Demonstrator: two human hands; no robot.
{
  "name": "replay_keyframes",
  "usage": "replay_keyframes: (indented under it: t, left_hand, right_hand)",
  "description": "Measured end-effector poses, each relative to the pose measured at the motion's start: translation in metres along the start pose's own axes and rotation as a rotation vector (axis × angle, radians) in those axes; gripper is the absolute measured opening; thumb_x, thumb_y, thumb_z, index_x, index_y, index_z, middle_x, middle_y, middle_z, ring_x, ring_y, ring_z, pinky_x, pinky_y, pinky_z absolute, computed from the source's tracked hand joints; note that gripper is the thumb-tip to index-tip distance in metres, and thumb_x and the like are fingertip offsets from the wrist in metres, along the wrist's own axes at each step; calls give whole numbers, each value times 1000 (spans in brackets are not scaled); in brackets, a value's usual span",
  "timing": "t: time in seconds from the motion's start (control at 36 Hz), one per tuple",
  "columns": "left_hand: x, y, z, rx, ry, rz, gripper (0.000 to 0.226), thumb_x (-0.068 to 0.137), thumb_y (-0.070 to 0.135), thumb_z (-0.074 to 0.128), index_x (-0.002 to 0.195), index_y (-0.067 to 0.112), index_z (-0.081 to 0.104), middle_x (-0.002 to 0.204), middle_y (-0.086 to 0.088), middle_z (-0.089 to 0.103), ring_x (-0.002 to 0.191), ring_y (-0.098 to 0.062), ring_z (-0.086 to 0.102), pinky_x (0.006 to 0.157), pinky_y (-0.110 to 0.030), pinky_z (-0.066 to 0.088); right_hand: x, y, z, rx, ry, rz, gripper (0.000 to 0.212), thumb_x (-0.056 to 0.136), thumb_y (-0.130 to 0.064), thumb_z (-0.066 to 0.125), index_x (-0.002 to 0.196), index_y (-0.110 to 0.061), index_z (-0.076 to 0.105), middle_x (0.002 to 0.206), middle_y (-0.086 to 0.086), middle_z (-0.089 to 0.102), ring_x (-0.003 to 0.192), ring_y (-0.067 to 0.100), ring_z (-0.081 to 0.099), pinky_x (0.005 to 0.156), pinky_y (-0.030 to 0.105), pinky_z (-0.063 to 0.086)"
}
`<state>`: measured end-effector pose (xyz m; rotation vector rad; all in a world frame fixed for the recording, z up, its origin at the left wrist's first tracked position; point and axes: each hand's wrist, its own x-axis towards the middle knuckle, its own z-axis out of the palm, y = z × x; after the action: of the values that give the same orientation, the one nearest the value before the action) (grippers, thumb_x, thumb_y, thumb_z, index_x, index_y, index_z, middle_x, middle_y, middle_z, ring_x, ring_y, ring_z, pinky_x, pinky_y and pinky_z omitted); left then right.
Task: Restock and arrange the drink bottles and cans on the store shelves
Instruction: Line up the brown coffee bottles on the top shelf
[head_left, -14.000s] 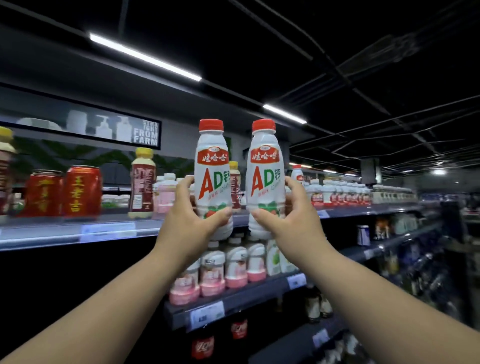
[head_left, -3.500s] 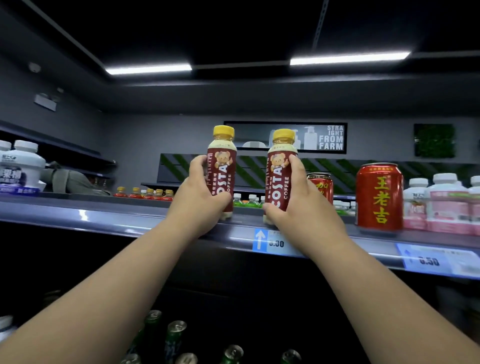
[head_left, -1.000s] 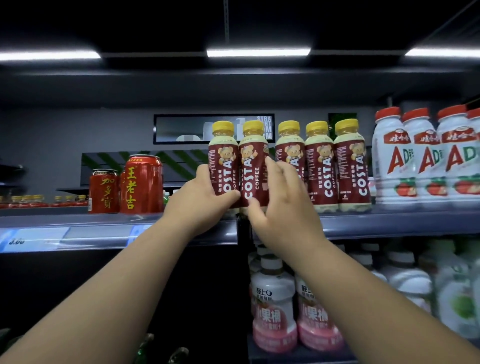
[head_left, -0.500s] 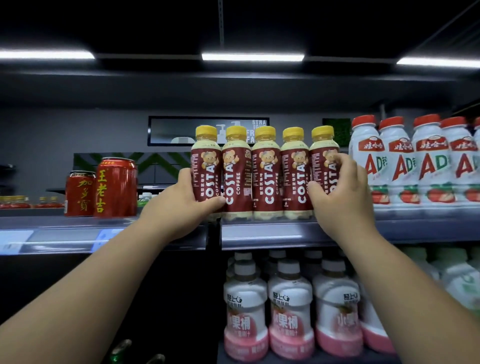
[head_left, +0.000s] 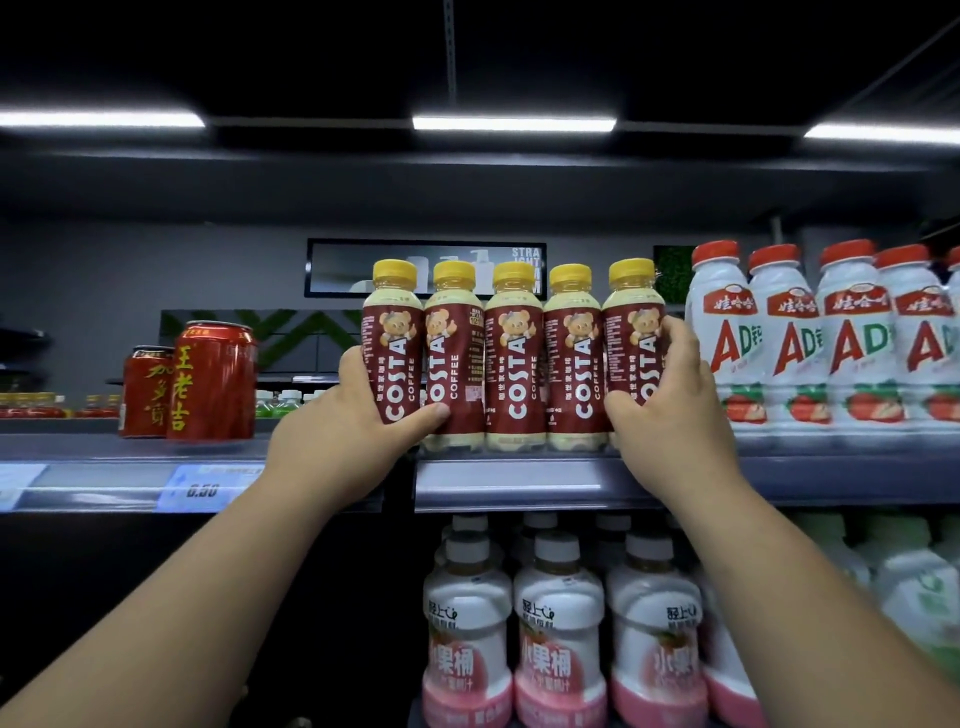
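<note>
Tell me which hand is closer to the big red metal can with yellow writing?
Left. The left hand sits right of the red metal can; the right hand is farther right.

Five brown-labelled, yellow-capped plastic coffee bottles (head_left: 514, 353) stand side by side on the grey metal shelf (head_left: 519, 480), touching, with no slot between them for fingers. On their right, white plastic bottles with red caps (head_left: 789, 338) stand just beside the row. The right hand (head_left: 670, 415) fills that narrow gap, its fingers (head_left: 675, 332) curled round the end bottle. On the left, open shelf lies between the row and two red metal cans (head_left: 210, 379), where the left hand (head_left: 353, 436) grips the other end bottle. Above the caps there is open room. Below, white-and-pink plastic bottles (head_left: 558, 634) pack the lower shelf.
</note>
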<state>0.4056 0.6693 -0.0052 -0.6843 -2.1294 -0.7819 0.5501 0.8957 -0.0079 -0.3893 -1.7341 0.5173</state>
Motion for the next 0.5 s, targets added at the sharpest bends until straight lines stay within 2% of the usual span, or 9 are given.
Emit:
replay_keyframes:
  t: [0.19,0.31,0.36,0.5]
  left_hand:
    - [0,0,1,12,6,1,88,75,84,45,138,26,23,119,1,64,102,-28,63,69,-37,40]
    - [0,0,1,3,17,-6,83,80,82,40,140,26,24,114,3,61,86,-21,54,68,-35,40]
    - [0,1,0,-4,23,-10,79,84,78,40,140,26,26,115,2,62,84,-19,50,69,-35,38]
    - [-1,-1,1,20,27,-4,80,83,79,42,141,26,24,118,2,64,99,-26,63,69,-36,41]
  right_hand:
    - [-2,4,0,-8,-4,-20,79,89,-26,61,155,-33,17,134,4,47,100,19,45,81,35,40]
    - [-2,4,1,-12,9,-22,79,89,-27,62,155,-34,18,134,3,46,101,18,45,80,36,42]
    - [-2,4,1,-19,15,-25,79,89,-27,62,155,-34,19,135,3,46,102,18,45,81,36,43]
    - [-3,4,-1,-37,13,-31,79,91,-27,62,157,-33,17,137,5,45,101,17,43,83,34,42]
